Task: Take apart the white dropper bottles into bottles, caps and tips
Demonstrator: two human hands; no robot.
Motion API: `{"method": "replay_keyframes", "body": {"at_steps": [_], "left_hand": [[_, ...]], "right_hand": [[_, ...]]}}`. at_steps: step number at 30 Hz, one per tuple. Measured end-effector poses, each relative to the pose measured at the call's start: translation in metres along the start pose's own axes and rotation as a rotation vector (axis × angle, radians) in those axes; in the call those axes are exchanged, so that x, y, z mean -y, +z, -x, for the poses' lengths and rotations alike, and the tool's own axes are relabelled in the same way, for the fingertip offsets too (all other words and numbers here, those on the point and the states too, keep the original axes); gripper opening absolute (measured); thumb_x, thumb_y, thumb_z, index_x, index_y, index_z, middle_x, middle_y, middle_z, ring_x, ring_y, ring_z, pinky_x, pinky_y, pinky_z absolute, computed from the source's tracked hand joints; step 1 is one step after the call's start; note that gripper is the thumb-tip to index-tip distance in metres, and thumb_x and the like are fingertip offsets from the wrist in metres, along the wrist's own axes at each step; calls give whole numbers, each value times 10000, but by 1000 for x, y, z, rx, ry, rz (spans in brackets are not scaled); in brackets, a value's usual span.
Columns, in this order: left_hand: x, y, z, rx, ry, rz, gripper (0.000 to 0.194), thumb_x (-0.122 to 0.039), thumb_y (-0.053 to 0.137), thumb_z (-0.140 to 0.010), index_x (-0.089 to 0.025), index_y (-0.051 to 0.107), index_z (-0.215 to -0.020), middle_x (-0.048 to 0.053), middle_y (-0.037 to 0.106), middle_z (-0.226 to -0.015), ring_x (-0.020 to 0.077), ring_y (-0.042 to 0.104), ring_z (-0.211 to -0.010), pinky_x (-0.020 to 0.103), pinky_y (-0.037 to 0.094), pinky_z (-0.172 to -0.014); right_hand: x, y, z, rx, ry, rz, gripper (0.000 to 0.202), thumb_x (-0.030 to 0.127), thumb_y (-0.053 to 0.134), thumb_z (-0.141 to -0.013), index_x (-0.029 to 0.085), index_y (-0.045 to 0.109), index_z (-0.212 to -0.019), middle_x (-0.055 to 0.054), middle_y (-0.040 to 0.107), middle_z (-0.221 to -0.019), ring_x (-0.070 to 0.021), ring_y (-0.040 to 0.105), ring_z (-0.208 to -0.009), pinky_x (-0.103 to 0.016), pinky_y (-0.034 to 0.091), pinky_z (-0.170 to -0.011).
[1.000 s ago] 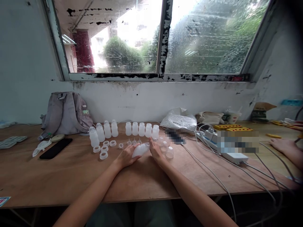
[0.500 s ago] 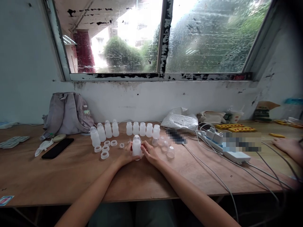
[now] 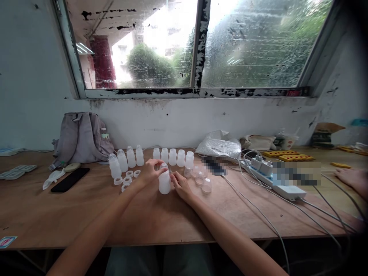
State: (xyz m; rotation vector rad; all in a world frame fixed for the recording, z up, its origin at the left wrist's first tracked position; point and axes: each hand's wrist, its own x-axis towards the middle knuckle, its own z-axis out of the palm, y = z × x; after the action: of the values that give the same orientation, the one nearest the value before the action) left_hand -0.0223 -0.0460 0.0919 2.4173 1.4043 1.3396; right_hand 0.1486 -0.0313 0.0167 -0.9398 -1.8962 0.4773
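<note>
A frosted white baby bottle (image 3: 164,183) stands on the table in front of me, leaning slightly. My left hand (image 3: 151,171) reaches over from the left, its fingers pinching the clear cap (image 3: 164,166) at the top. At the bottle's right side my right hand (image 3: 181,184) has its fingers curled against it; the far fingertips are partly hidden. White ring collars (image 3: 117,180) lie to the left, partly covered by my left forearm. Several clear caps (image 3: 206,185) sit to the right of my right hand.
Capped bottles (image 3: 115,167) stand at the back left, open ones (image 3: 173,157) behind my hands. A phone (image 3: 70,180) and backpack (image 3: 83,138) are on the left. To the right are cables, a power strip (image 3: 289,190), a silver bag (image 3: 220,145) and another person's hand (image 3: 349,178).
My left hand has risen from the bottle's lower side to its top. The bottle now tilts slightly and has shifted a little left. My right hand stays beside it.
</note>
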Motion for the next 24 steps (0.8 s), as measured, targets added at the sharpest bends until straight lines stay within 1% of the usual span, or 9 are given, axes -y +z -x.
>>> {"method": "replay_keyframes", "body": {"at_steps": [2,4,7,9,12,15,20,24], "left_hand": [[5,-12,-15,9,-3,-83,258,-422,536,-720,-223,614,-866,20,626,-785,179,563,-774,287,448,-692],[13,-28,-34,-18,-39,-209,277,-425,531,-718,-222,625,-880,25,643,-765,195,574,-779,301,438,-713],[30,-49,-66,14,-162,-358,286,-396,523,-715,-207,621,-906,38,661,-863,202,585,-827,292,423,-745],[44,-55,-84,54,-225,-462,310,-394,490,-732,-214,596,-962,34,645,-964,203,567,-908,300,390,-809],[63,-50,-99,104,-287,-564,329,-394,458,-746,-215,575,-996,44,629,-1015,214,539,-971,351,321,-891],[80,-36,-105,122,-315,-603,323,-371,454,-744,-205,573,-994,62,625,-1022,235,513,-1010,408,253,-935],[101,-13,-104,154,-343,-668,302,-362,421,-762,-209,574,-972,74,637,-974,243,511,-1005,452,180,-963],[111,-2,-98,186,-309,-741,285,-325,399,-787,-177,568,-962,100,642,-904,245,503,-1008,483,143,-967]], "right_hand": [[-1,1,0,-12,7,13,252,351,315,-850,203,449,-696,7,501,-650,-132,462,-598,-234,339,-569],[-3,2,0,-31,10,22,241,349,324,-847,205,450,-699,9,493,-643,-130,454,-592,-233,334,-565],[-5,4,0,-49,11,29,224,351,340,-840,208,450,-708,9,494,-658,-129,452,-601,-233,335,-576],[-6,4,0,-53,21,39,227,354,337,-840,208,445,-704,10,491,-658,-127,448,-598,-233,334,-575],[-7,5,-1,-54,38,67,240,351,323,-844,204,436,-692,11,484,-650,-125,442,-591,-230,331,-568],[-7,6,-1,-51,47,101,247,344,313,-848,201,431,-685,12,481,-644,-124,446,-592,-228,329,-566],[-8,7,0,-43,57,135,240,331,310,-851,199,426,-686,6,498,-665,-123,455,-596,-228,333,-570],[-11,10,-1,-43,50,153,248,322,306,-853,199,434,-680,-2,513,-681,-124,460,-603,-226,335,-569]]}}
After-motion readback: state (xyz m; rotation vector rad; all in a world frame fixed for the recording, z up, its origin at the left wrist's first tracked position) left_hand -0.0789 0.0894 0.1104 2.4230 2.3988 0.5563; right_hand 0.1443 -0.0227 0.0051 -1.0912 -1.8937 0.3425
